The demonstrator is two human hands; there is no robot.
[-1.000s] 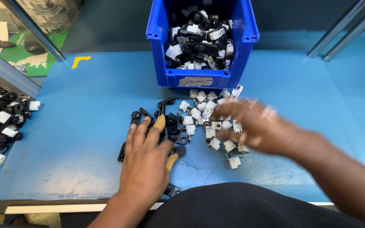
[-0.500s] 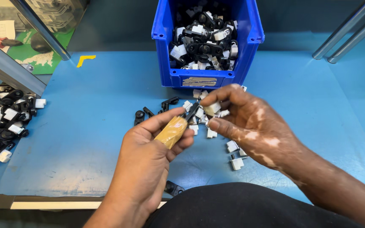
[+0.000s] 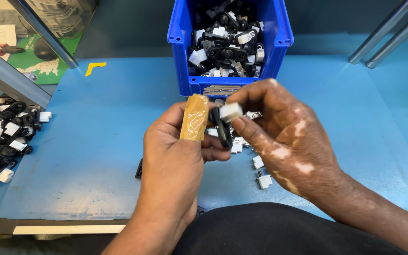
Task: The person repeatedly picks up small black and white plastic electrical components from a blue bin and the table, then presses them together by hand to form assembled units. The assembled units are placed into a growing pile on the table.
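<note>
Both hands, left hand and right hand, pinch a black clip over the blue table, blue bin behind.

Left hand: was bare, no glove, thumb wrapped in tan tape.
Right hand: was bare, no glove, no ring.
Forearms: were uncovered, no sleeves showing.
Lap: was clad in black fabric.

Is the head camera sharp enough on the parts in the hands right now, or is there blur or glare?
Head view: evenly lit and sharp on the left hand, right hand and the black part with its white clip; soft shadows only; faint sheen on the taped thumb; the blue bin leans from wide-lens distortion.
</note>
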